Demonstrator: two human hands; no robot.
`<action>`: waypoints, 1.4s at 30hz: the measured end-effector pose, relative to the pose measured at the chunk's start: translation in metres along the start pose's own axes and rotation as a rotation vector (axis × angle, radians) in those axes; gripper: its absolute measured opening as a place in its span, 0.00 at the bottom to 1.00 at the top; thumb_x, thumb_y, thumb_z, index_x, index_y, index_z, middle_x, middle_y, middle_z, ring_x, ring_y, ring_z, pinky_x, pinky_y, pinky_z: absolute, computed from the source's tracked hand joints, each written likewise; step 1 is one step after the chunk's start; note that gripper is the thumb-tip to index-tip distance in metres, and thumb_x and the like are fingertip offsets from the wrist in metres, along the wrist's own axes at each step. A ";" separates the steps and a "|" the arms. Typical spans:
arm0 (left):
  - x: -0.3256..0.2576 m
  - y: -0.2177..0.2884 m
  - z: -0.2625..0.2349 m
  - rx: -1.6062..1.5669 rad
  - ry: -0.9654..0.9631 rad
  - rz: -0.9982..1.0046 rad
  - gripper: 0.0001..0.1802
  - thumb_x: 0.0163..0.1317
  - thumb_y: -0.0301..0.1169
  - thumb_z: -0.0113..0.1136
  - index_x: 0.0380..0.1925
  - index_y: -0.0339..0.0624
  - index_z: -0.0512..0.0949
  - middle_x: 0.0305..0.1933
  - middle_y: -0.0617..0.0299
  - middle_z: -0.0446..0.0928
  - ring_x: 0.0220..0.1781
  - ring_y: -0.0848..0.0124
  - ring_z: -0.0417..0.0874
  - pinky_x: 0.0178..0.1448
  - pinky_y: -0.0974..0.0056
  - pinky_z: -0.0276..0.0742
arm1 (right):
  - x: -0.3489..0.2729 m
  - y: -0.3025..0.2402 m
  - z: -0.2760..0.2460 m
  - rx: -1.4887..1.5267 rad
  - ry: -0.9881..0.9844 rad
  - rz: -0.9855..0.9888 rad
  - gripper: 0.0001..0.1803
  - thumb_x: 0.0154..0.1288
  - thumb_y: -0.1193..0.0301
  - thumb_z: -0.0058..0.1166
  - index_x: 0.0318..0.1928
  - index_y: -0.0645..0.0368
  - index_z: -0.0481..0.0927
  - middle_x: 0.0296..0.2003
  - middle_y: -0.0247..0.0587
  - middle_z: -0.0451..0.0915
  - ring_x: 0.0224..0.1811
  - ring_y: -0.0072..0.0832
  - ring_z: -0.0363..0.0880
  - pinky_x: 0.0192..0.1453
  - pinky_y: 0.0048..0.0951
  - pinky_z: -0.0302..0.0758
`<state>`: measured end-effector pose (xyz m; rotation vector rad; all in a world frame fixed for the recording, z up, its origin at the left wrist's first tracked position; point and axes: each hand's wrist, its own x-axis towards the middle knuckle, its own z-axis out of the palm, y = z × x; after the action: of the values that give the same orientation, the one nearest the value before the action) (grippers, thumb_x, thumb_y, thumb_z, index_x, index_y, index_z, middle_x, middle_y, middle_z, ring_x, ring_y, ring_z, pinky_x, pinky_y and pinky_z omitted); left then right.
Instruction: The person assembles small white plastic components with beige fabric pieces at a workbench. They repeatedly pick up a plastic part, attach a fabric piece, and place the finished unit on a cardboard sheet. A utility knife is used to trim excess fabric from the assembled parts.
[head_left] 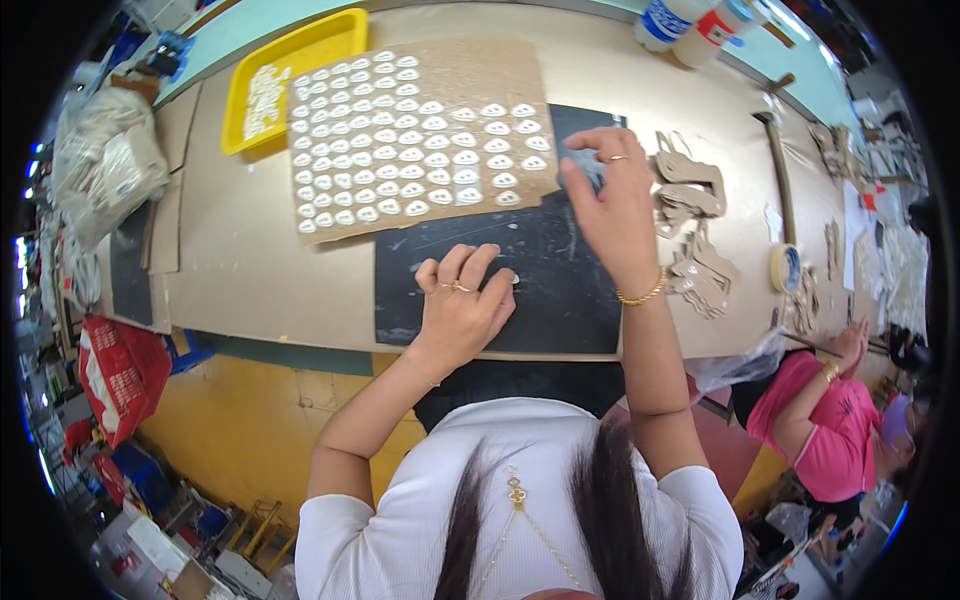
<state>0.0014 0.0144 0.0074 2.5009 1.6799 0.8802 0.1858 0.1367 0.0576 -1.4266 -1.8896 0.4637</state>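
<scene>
A brown cardboard sheet (470,75) lies on the table, covered with several rows of small white oval pieces (400,150). Below it is a black mat (560,270). My left hand (462,300) rests on the mat with its fingers curled over a small white piece (512,277), rings on two fingers. My right hand (610,195) is raised over the mat's upper right, fingers spread, by the sheet's right corner. It wears a ring and a gold bracelet. I cannot tell whether it pinches anything.
A yellow tray (335,35) with more white pieces sits at the back left. Cut cardboard shapes (695,230) pile to the right, beside a tape roll (785,268). Bottles (690,22) stand at the far edge. Another person in pink (815,420) sits at the lower right.
</scene>
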 end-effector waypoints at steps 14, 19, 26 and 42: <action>0.006 0.022 0.007 -0.091 -0.153 -0.064 0.10 0.51 0.31 0.74 0.36 0.52 0.86 0.58 0.62 0.75 0.63 0.57 0.69 0.61 0.49 0.55 | -0.010 0.133 -0.098 -0.483 -0.109 0.133 0.07 0.66 0.70 0.62 0.43 0.55 0.88 0.44 0.36 0.82 0.49 0.38 0.79 0.56 0.42 0.73; 0.012 0.026 0.006 -0.139 -0.166 -0.155 0.21 0.50 0.30 0.76 0.46 0.49 0.81 0.59 0.59 0.72 0.64 0.55 0.68 0.64 0.49 0.56 | -0.019 0.139 -0.098 -0.601 -0.162 0.186 0.11 0.65 0.66 0.64 0.46 0.52 0.89 0.45 0.34 0.82 0.50 0.36 0.79 0.57 0.44 0.71; 0.004 0.024 0.010 -0.159 -0.075 -0.131 0.37 0.53 0.29 0.75 0.63 0.47 0.68 0.62 0.53 0.67 0.65 0.54 0.67 0.68 0.49 0.54 | -0.034 0.149 -0.088 -0.701 -0.003 -0.042 0.11 0.63 0.65 0.66 0.46 0.49 0.89 0.41 0.30 0.86 0.47 0.33 0.81 0.56 0.40 0.70; -0.031 0.011 -0.002 -0.329 -0.126 -0.104 0.17 0.52 0.21 0.66 0.44 0.44 0.80 0.57 0.58 0.76 0.61 0.56 0.75 0.63 0.51 0.62 | -0.054 0.047 -0.104 0.131 -0.123 0.380 0.09 0.69 0.76 0.61 0.48 0.61 0.85 0.33 0.36 0.84 0.30 0.22 0.78 0.35 0.26 0.74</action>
<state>0.0016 -0.0180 -0.0013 2.1848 1.4743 0.8856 0.3001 0.0882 0.0798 -1.7048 -1.6448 0.8583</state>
